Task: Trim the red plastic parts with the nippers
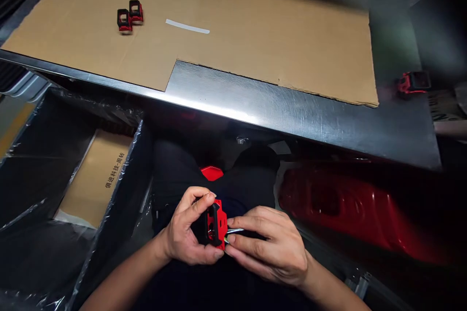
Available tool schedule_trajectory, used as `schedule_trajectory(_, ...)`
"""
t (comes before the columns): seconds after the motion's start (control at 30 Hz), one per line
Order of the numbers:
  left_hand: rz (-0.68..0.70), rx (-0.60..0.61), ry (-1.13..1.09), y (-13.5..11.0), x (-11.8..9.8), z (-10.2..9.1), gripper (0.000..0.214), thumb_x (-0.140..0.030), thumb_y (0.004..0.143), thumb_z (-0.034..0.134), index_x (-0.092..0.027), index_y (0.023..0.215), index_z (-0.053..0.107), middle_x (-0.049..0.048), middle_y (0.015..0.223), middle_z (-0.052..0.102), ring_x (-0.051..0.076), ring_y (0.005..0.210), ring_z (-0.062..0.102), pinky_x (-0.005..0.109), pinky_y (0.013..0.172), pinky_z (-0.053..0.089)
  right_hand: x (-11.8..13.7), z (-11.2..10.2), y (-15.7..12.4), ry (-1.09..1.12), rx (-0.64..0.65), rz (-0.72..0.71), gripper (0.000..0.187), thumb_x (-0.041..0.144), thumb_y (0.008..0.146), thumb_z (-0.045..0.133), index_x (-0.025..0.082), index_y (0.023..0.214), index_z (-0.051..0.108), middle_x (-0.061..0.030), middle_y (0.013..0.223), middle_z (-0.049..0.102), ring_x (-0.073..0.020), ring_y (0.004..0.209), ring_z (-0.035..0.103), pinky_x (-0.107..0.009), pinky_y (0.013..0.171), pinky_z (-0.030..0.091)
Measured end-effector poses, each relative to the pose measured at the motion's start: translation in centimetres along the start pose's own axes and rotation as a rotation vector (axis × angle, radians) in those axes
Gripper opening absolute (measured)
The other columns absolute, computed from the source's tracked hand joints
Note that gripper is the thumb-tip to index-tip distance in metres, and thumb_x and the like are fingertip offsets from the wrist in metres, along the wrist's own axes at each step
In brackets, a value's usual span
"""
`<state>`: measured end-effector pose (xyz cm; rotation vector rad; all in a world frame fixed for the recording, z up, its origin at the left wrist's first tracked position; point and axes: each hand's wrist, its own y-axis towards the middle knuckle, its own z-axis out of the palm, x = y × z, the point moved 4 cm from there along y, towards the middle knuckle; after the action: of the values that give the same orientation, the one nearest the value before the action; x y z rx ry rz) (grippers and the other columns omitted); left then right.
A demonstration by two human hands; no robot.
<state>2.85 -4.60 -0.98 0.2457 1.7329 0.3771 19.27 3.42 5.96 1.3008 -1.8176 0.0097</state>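
Low in the view, over my lap, my left hand [188,228] grips a small red and black plastic part [215,225] between thumb and fingers. My right hand [268,248] is closed in a pinch on a thin silvery metal piece [235,230] whose tip touches the part's right side. Two finished-looking red and black parts [130,14] stand side by side on the cardboard sheet [255,34] at the far left of the table. Another red piece [212,173] lies on my lap just beyond the hands.
A steel table edge [292,109] runs across the view above my hands. A black plastic-lined bin [54,180] with a cardboard sheet inside stands at my left. A red crate [346,204] sits at my right. One more red and black part [412,82] lies far right.
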Motion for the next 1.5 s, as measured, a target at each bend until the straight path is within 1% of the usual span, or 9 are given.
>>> schedule_trajectory(0.3, 0.004, -0.002, -0.044, 0.3, 0.1, 0.1, 0.085, -0.054, 0.083, 0.07, -0.022, 0.154, 0.034, 0.0143, 0.122, 0.047, 0.023, 0.097, 0.056, 0.038, 0.074, 0.059, 0.1, -0.4, 0.0, -0.015, -0.011, -0.004, 0.007, 0.021, 0.082, 0.076, 0.019, 0.089, 0.075, -0.0062, 0.088, 0.079, -0.0154, 0.064, 0.069, -0.027, 0.054, 0.054)
schedule_trajectory(0.5, 0.0, 0.003, -0.042, 0.4, 0.2, 0.1, 0.087, -0.055, 0.081, 0.072, -0.023, 0.154, 0.036, 0.0146, 0.121, 0.049, 0.025, 0.099, 0.056, 0.039, 0.074, 0.058, 0.1, -0.5, 0.1, -0.026, -0.007, -0.003, 0.007, 0.02, 0.083, 0.076, 0.019, 0.09, 0.075, -0.0062, 0.089, 0.079, -0.0156, 0.064, 0.069, -0.027, 0.053, 0.054)
schedule_trajectory(0.63, -0.001, 0.034, -0.031, 0.6, 0.3, -0.2, 0.086, -0.058, 0.083, 0.07, -0.023, 0.154, 0.036, 0.0138, 0.118, 0.05, 0.025, 0.102, 0.055, 0.041, 0.078, 0.058, 0.0, -0.6, 0.2, -0.023, 0.008, -0.02, 0.009, 0.019, 0.084, 0.075, 0.018, 0.093, 0.075, -0.0061, 0.089, 0.079, -0.0159, 0.064, 0.068, -0.028, 0.052, 0.053)
schedule_trajectory(0.8, -0.036, 0.092, -0.047, 0.8, 0.5, -0.4, 0.087, -0.06, 0.082, 0.07, -0.024, 0.154, 0.036, 0.0121, 0.114, 0.051, 0.024, 0.099, 0.055, 0.042, 0.078, 0.058, 0.1, -0.5, 0.3, -0.001, 0.036, -0.041, 0.012, 0.018, 0.084, 0.077, 0.015, 0.095, 0.074, -0.0062, 0.091, 0.079, -0.0158, 0.066, 0.068, -0.028, 0.052, 0.053)
schedule_trajectory(1.03, -0.086, 0.125, -0.024, 0.8, 0.5, -0.6, 0.087, -0.062, 0.083, 0.068, -0.026, 0.154, 0.035, 0.0114, 0.112, 0.052, 0.024, 0.097, 0.055, 0.042, 0.078, 0.058, 0.5, -0.4, 0.2, -0.019, 0.052, -0.023, 0.01, 0.015, 0.089, 0.071, 0.014, 0.098, 0.073, -0.0066, 0.092, 0.079, -0.0159, 0.068, 0.067, -0.029, 0.055, 0.052)
schedule_trajectory(1.17, -0.095, 0.114, -0.011, 0.9, 0.5, -0.8, 0.086, -0.061, 0.083, 0.069, -0.026, 0.153, 0.037, 0.0109, 0.11, 0.052, 0.024, 0.096, 0.055, 0.042, 0.079, 0.058, 0.7, 0.0, -0.6, -0.043, 0.109, -0.031, 0.015, 0.012, 0.091, 0.065, 0.013, 0.105, 0.071, -0.0077, 0.1, 0.078, -0.018, 0.072, 0.068, -0.032, 0.059, 0.054)
schedule_trajectory(1.23, -0.101, 0.095, -0.002, 0.7, 0.6, -0.8, 0.086, -0.06, 0.081, 0.071, -0.024, 0.152, 0.039, 0.0107, 0.11, 0.053, 0.024, 0.096, 0.056, 0.042, 0.08, 0.058, 0.8, 0.3, -0.7, -0.08, 0.121, -0.005, 0.015, 0.011, 0.09, 0.065, 0.013, 0.105, 0.071, -0.0074, 0.099, 0.078, -0.0178, 0.07, 0.067, -0.032, 0.058, 0.054)
schedule_trajectory(1.37, -0.127, 0.016, 0.004, 0.0, 1.0, -0.9, 0.085, -0.057, 0.079, 0.076, -0.023, 0.149, 0.044, 0.0121, 0.115, 0.053, 0.025, 0.101, 0.058, 0.043, 0.084, 0.058, 1.3, 0.5, -0.2, -0.124, 0.038, 0.05, 0.013, 0.007, 0.087, 0.068, 0.013, 0.099, 0.07, -0.0061, 0.089, 0.079, -0.0157, 0.062, 0.067, -0.029, 0.052, 0.053)
schedule_trajectory(1.5, -0.203, -0.072, -0.126, -0.9, 1.6, -0.9, 0.085, -0.052, 0.077, 0.08, -0.026, 0.149, 0.044, 0.0142, 0.127, 0.049, 0.031, 0.112, 0.06, 0.051, 0.094, 0.056, 0.8, -0.2, 0.6, -0.045, -0.034, 0.077, 0.015, 0.007, 0.085, 0.073, 0.015, 0.097, 0.07, -0.0054, 0.086, 0.079, -0.0156, 0.067, 0.071, -0.028, 0.057, 0.057)
